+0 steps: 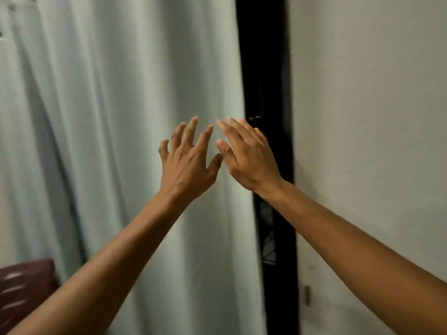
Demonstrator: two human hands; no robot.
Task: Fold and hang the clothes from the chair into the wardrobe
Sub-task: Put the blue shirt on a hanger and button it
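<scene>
The background is a pale green curtain (116,141) hanging in vertical folds across the left and centre of the view, a narrow black gap (266,93) at its right edge, and a plain light wall (367,117) to the right. A dark red object (24,288), possibly the edge of a seat, shows at the lower left; we cannot identify it with confidence.

We hold both arms outstretched toward the curtain. The left hand (187,163) has its fingers spread and slightly bent, grasping nothing. The right hand (246,155) has its fingers straight and close together, also holding nothing. The two hands sit just beside each other, thumbs nearly meeting, in front of the curtain's right edge. Whether the fingertips touch the fabric cannot be told from this view.

The clothes, the chair and any hangers are not in view. The wardrobe is not plainly shown either; we judge that the dark gap may be its opening, with the curtain serving as its cover.

The relation that matters: the curtain edge runs vertically, directly ahead of the hands, with the right hand nearer to it and partly overlapping the gap. We judge the next move to be drawing the curtain leftward, away from the gap.

Only faint, unidentifiable shapes show inside the gap.
</scene>
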